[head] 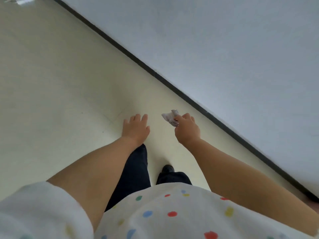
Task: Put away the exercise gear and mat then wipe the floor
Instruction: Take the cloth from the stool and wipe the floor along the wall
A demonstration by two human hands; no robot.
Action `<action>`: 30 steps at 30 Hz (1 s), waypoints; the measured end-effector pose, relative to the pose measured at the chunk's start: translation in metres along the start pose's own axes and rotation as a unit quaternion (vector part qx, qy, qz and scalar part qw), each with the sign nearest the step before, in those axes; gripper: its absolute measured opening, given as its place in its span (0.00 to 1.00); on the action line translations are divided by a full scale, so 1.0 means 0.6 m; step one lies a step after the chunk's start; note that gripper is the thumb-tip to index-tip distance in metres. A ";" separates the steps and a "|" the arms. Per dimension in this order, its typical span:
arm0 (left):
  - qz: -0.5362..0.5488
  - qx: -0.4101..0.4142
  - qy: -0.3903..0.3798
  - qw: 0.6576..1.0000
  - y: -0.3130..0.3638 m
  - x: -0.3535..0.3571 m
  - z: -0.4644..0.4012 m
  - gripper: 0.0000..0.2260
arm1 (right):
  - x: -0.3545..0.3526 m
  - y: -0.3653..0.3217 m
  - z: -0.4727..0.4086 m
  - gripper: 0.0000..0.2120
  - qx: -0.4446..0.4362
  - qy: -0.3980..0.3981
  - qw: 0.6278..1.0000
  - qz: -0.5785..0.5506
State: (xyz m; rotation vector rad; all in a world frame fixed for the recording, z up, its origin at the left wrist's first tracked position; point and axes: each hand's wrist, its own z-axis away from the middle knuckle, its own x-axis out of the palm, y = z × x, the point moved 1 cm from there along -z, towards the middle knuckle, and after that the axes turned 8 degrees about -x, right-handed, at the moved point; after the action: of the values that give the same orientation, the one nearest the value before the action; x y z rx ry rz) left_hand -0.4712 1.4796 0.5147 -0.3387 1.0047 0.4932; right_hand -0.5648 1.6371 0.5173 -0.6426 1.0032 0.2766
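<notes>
While blurred, right hand pinches wipe

Floor: pale cream-yellow, plain, with a few faint dark specks. Wall: flat light grey-blue, unpatterned. Baseboard: black strip. Shirt: white with scattered dots in red, blue, yellow and green. Trousers: dark navy, near black. Shoe: black. Crumpled wipe: white with greyish creases.
</notes>
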 end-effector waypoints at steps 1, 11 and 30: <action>0.018 -0.017 -0.003 1.000 0.004 0.016 0.030 0.21 | 0.003 -0.003 0.012 0.31 -0.024 -0.006 1.000 0.016; 0.151 -0.219 0.012 0.964 -0.100 0.088 0.218 0.23 | 0.054 -0.136 0.080 0.34 -0.232 -0.107 0.956 0.142; 0.174 -0.379 0.053 0.907 -0.516 0.219 0.490 0.22 | 0.269 -0.572 0.213 0.27 -0.367 -0.132 0.905 0.171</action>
State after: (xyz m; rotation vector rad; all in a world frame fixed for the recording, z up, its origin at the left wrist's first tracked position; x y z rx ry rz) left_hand -0.0356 1.3935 0.5619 -0.8944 0.9477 1.2083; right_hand -0.2213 1.4350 0.5557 -1.0724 0.7259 1.0595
